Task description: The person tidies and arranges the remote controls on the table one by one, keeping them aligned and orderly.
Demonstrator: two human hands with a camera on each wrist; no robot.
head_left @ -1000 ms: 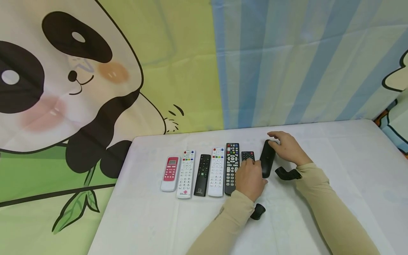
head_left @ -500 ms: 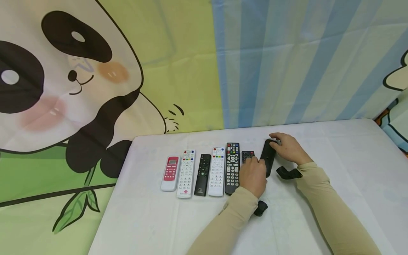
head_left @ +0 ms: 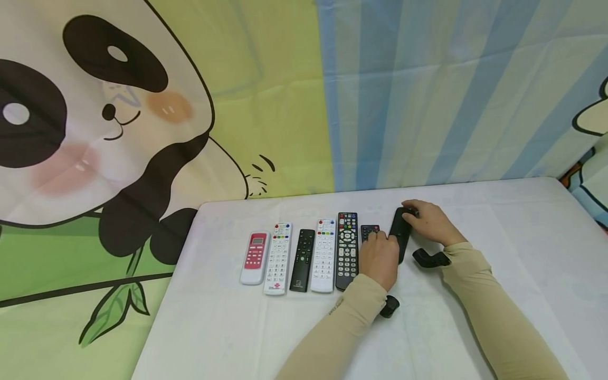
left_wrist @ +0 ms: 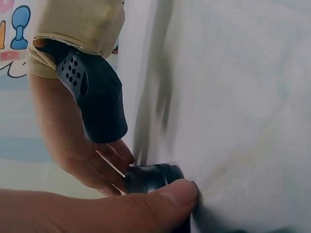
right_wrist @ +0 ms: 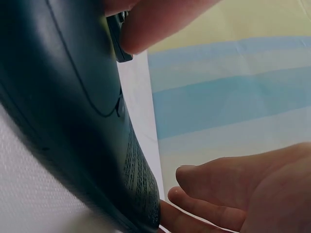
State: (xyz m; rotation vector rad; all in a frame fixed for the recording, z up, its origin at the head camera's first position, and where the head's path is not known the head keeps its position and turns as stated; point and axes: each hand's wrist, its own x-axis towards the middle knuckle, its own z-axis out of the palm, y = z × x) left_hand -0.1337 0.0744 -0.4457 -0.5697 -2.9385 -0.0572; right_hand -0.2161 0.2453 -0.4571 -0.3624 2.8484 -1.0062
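Observation:
A plain black remote control [head_left: 400, 229] lies slanted at the right end of a row of remotes. No buttons show on its upper side; the right wrist view has a seam and small print on its curved body [right_wrist: 87, 97]. My left hand [head_left: 380, 258] holds it near its close end with curled fingers, the thumb [left_wrist: 160, 201] across that end. These fingers are mostly hidden from above. At the far end, fingers of my right hand [head_left: 431, 221] touch it lightly, thumb raised off it. A small black remote [head_left: 370, 229] is partly covered by my left hand.
Leftward runs a row of upright remotes: a long black one [head_left: 347, 250], a white one [head_left: 323, 256], a slim black one [head_left: 301, 261], another white one [head_left: 277, 258] and a pink-faced one [head_left: 255, 258]. All lie on a white-covered table [head_left: 228, 338] against a printed cloth.
My left hand has moved slightly right toward the black remote. That remote has shifted a touch to the right. My right hand has lowered slightly at its far end.

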